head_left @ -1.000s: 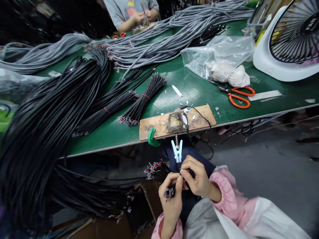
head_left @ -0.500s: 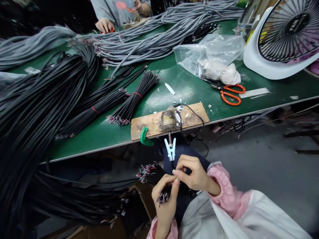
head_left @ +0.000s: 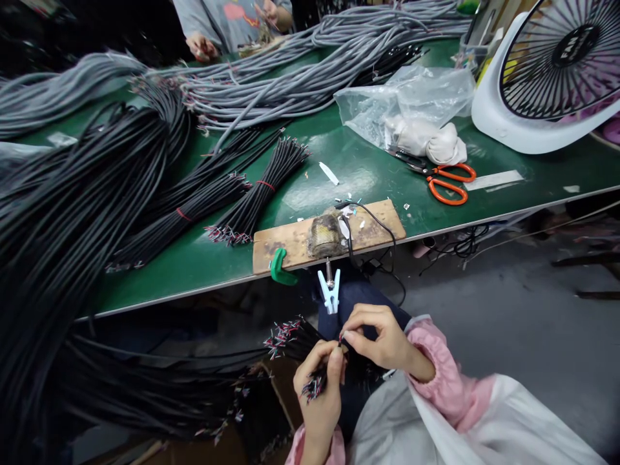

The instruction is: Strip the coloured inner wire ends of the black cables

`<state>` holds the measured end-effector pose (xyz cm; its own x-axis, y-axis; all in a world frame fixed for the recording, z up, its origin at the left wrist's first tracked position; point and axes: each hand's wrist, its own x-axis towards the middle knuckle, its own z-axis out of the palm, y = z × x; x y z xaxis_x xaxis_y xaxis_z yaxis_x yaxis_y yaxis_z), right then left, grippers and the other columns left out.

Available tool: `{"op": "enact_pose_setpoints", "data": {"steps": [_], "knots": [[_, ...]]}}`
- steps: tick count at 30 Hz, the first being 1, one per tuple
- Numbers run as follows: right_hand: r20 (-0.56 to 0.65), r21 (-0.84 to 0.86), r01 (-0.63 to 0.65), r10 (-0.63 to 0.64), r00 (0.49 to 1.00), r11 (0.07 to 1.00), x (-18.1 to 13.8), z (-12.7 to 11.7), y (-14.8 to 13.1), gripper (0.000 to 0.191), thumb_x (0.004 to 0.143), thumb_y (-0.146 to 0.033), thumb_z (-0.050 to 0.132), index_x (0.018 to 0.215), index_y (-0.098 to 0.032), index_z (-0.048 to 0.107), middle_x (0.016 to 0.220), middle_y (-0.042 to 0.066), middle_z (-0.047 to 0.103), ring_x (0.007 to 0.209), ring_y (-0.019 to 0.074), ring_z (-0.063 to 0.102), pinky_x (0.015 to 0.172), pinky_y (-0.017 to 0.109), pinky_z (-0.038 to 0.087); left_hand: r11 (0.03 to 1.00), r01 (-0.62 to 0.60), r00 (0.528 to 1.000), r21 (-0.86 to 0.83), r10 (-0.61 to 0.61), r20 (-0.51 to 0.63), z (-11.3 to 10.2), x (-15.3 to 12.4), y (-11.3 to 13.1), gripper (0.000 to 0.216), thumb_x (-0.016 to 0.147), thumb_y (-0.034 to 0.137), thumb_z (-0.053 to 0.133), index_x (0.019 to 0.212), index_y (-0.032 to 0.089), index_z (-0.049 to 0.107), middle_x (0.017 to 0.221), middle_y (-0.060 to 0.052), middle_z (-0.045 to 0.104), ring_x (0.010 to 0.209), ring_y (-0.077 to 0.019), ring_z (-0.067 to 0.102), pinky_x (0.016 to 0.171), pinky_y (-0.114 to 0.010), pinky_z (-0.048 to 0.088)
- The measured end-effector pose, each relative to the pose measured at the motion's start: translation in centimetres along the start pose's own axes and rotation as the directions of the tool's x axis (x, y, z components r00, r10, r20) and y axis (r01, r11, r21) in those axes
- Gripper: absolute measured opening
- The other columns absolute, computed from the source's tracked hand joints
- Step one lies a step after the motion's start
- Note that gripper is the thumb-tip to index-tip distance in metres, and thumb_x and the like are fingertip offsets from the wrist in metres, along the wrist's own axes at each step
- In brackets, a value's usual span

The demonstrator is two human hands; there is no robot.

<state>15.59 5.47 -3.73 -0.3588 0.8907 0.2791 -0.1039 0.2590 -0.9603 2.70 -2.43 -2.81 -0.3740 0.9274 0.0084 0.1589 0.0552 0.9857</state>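
Observation:
My left hand (head_left: 317, 394) is closed around a small bunch of black cables (head_left: 314, 382) whose stripped coloured wire tips stick out below my fingers. My right hand (head_left: 380, 339) pinches the tip of one cable from that bunch, fingertips meeting those of the left hand. Both hands work in my lap, just below the table edge. Directly above them a pale blue clothes-peg clip (head_left: 329, 292) hangs from a small motor (head_left: 323, 236) fixed on a wooden board (head_left: 378, 227). More black cable ends (head_left: 283, 332) fan out left of my hands.
The green table (head_left: 368, 171) carries bundles of black cables (head_left: 252, 200), grey cables (head_left: 290, 77), orange-handled scissors (head_left: 448, 184), a plastic bag (head_left: 411, 106) and a white fan (head_left: 552, 77). A green clamp (head_left: 279, 268) holds the board. Another person's hands (head_left: 203, 45) work at the far side.
The view has shifted slightly to the right since the oldest frame. My hands stay together on the cable bunch, with the right fingers moving a little lower along one tip.

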Motion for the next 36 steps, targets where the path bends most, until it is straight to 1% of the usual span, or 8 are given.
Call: {"op": "enact_pose_setpoints", "data": {"steps": [10,15,21,24,28,31,34,36], "knots": [[-0.001,0.027,0.017,-0.017,1.000,0.999,-0.1,0.1,0.9,0.011,0.079,-0.012,0.064,0.075,-0.014,0.074,0.067,0.004,0.068,0.054,0.0115,0.056,0.052,0.022,0.047,0.999,0.016,1.000,-0.034,-0.016,-0.005,0.1,0.1,-0.5,0.021,0.092,0.028,0.065,0.074,0.019,0.069,0.055,0.005,0.052,0.044,-0.0081,0.048,0.045,-0.018,0.038],[-0.005,0.122,-0.037,0.038,0.999,0.992,0.0,0.3,1.4,0.009,0.082,-0.020,0.070,0.083,-0.014,0.076,0.073,0.006,0.070,0.060,0.0133,0.058,0.057,0.024,0.048,0.999,0.027,1.000,-0.040,-0.026,0.012,0.0,0.2,-0.6,0.023,0.093,0.027,0.065,0.072,0.019,0.067,0.055,0.005,0.052,0.046,-0.0086,0.049,0.047,-0.018,0.039],[-0.034,0.149,-0.080,0.086,0.996,0.986,-0.3,1.0,1.4,0.020,0.088,-0.030,0.072,0.075,-0.015,0.072,0.069,0.004,0.064,0.061,0.0136,0.056,0.056,0.025,0.046,0.998,0.025,0.999,-0.051,-0.023,0.038,0.1,0.2,-0.5,0.028,0.093,0.027,0.065,0.067,0.019,0.063,0.054,0.005,0.054,0.049,-0.0096,0.052,0.053,-0.019,0.042],[-0.079,0.031,0.020,-0.018,0.997,0.999,-0.6,1.3,0.9,0.014,0.092,-0.022,0.065,0.081,-0.015,0.070,0.073,0.005,0.064,0.065,0.0147,0.057,0.060,0.026,0.046,0.997,0.048,0.998,-0.062,-0.046,0.034,-0.1,0.2,-0.7,0.028,0.093,0.028,0.066,0.067,0.018,0.063,0.053,0.005,0.053,0.047,-0.0091,0.050,0.051,-0.019,0.040],[0.009,0.002,0.132,-0.132,0.991,0.991,-0.4,0.9,0.5,0.015,0.096,-0.017,0.056,0.086,-0.015,0.067,0.078,0.006,0.062,0.075,0.0170,0.057,0.070,0.030,0.046,0.984,0.155,0.985,-0.092,-0.147,0.091,-0.8,0.7,-1.0,0.022,0.090,0.030,0.069,0.072,0.018,0.068,0.059,0.004,0.056,0.048,-0.0092,0.047,0.046,-0.019,0.035],[0.147,0.314,-0.086,0.041,0.988,0.945,0.2,0.3,0.8,0.022,0.096,-0.032,0.063,0.081,-0.015,0.064,0.078,0.003,0.057,0.071,0.0148,0.054,0.065,0.027,0.044,0.978,0.161,0.973,-0.132,-0.136,0.185,-1.3,1.5,-0.6,0.020,0.086,0.028,0.073,0.069,0.018,0.070,0.061,0.002,0.057,0.051,-0.0101,0.048,0.048,-0.020,0.035],[0.345,0.594,-0.376,0.198,0.918,0.711,0.8,0.3,1.4,0.033,0.088,-0.044,0.073,0.080,-0.014,0.063,0.074,0.000,0.054,0.061,0.0097,0.048,0.057,0.023,0.038,0.972,0.142,0.972,-0.190,-0.100,0.214,-1.2,2.3,0.6,0.020,0.083,0.026,0.076,0.065,0.018,0.071,0.061,0.002,0.057,0.053,-0.0117,0.049,0.052,-0.022,0.037],[0.423,0.674,-0.485,0.247,0.872,0.557,1.2,0.7,1.9,0.038,0.081,-0.046,0.080,0.078,-0.013,0.062,0.067,-0.002,0.053,0.054,0.0069,0.042,0.052,0.021,0.033,0.965,0.135,0.974,-0.226,-0.087,0.210,-1.1,2.8,1.5,0.018,0.081,0.025,0.077,0.064,0.019,0.072,0.062,0.000,0.059,0.057,-0.0141,0.053,0.056,-0.024,0.041]]}}
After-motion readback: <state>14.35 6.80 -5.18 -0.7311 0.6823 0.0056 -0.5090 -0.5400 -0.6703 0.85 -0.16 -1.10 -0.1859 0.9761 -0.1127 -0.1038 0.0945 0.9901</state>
